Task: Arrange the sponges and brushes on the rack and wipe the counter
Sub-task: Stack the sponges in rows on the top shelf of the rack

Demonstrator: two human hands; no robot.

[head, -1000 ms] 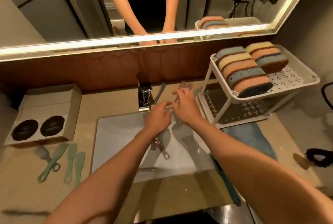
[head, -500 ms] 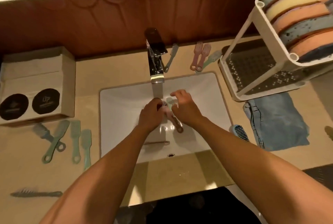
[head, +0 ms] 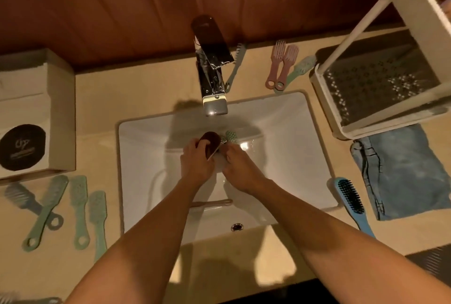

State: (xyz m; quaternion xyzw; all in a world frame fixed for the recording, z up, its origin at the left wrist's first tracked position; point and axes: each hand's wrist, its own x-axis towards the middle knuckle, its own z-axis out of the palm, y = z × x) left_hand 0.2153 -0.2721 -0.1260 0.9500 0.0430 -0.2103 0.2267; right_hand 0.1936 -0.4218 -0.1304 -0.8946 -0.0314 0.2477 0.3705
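Both hands (head: 219, 162) hold brushes (head: 211, 143) inside the sink (head: 288, 132).

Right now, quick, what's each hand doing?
Left hand: closed on a dark sponge.
Right hand: closed on a green brush.

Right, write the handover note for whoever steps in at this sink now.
Left hand: over the sink, shut on a dark brown oval pad.
Right hand: beside it, shut on a green brush, head just under the faucet.
On the counter: four green brushes and a grey one at left, one green brush by the faucet, two pink brushes and a green one behind the sink, a blue brush at right, a blue cloth beside it.
Rack: lower shelf bare; sponges barely in frame on top.
Left: rack all brushes, wipe counter.
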